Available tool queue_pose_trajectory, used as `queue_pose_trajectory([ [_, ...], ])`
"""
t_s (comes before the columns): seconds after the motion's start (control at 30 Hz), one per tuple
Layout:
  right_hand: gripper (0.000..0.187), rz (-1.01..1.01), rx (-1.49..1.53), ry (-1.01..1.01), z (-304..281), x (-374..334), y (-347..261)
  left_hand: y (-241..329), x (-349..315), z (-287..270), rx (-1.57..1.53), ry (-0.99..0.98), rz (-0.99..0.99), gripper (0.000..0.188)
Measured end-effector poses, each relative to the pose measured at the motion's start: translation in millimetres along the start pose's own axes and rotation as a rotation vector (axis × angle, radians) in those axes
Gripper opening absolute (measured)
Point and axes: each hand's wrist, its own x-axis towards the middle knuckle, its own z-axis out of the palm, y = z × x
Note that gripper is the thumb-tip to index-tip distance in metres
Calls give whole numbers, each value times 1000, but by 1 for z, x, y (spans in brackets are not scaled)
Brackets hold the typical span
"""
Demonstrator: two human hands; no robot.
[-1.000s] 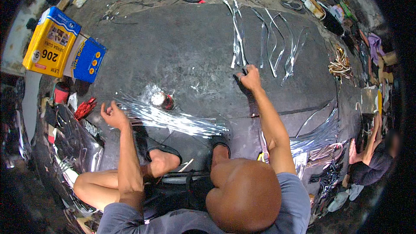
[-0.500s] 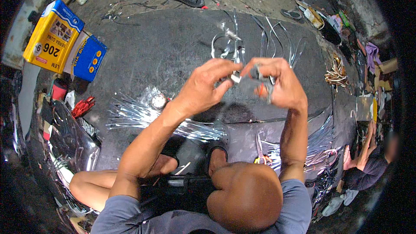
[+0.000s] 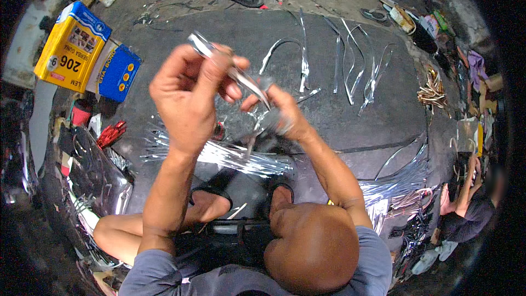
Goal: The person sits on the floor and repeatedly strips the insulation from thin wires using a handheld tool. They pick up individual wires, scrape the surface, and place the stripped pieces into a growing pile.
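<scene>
A shiny silver strip (image 3: 249, 83) runs slantwise between my two raised hands. My left hand (image 3: 189, 96) is closed on its upper part, thumb pressed over it, and one end sticks out past the fingers. At the strip's lower end, the fingers of my right hand (image 3: 287, 112) are closed around it, partly smeared by motion. Something greyish and blurred shows at the right palm; I cannot make out what it is. Below the hands lies a bundle of silver strips (image 3: 246, 161) on the dark mat (image 3: 208, 27).
Loose bent strips (image 3: 304, 60) lie ahead, more (image 3: 356, 71) to their right. A yellow and blue tin (image 3: 74, 49) stands at left, near a red bundle (image 3: 111, 134). Another strip pile (image 3: 397, 186) lies at right, below a brownish-gold bundle (image 3: 433, 90). Another person (image 3: 468, 214) sits far right.
Both hands have moved left; the left is higher and the right lower. The silver strip now shows stretched between them. The roll near my left wrist is now mostly hidden.
</scene>
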Motion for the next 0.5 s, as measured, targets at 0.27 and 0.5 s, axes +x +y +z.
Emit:
queue_pose_trajectory([
  [0.27,79,204,-543,-259,-1,-36,47,46,65,-54,-301,-2,150,20],
  [0.5,87,430,-949,-106,-40,-100,51,100,122,-128,-46,245,367,31],
])
